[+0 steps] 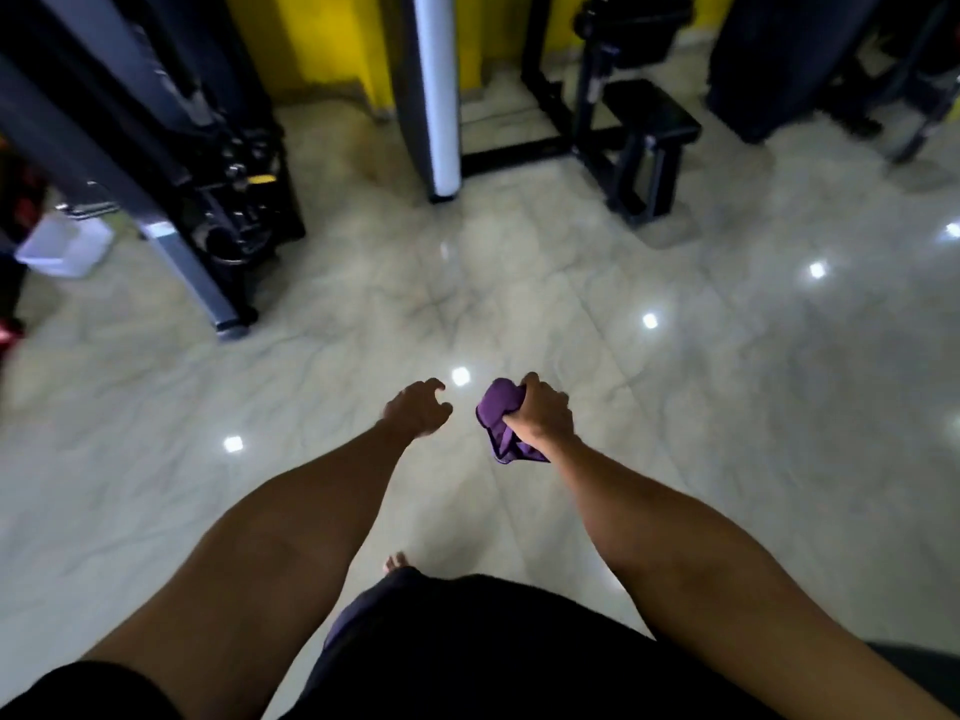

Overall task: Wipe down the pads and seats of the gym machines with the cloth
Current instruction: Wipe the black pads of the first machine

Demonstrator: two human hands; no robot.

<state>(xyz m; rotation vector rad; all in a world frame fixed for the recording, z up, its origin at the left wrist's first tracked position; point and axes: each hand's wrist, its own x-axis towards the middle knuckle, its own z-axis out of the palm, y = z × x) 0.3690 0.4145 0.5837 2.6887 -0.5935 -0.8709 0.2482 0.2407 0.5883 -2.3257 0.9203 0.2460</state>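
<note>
A bunched purple cloth (500, 415) is gripped in my right hand (543, 413), held out over the tiled floor at mid-frame. My left hand (418, 407) hovers just left of it, empty, with its fingers curled and apart. A black padded seat (652, 109) on a black frame stands at the far right of centre, well beyond both hands. Above it a black pad (636, 23) of the same machine shows, blurred.
A weight-stack machine (234, 200) with a grey slanted leg stands at the left. A white and grey upright post (436, 96) rises at top centre before a yellow wall. Another dark machine (810, 59) fills the top right. Glossy marble floor (519, 283) lies between.
</note>
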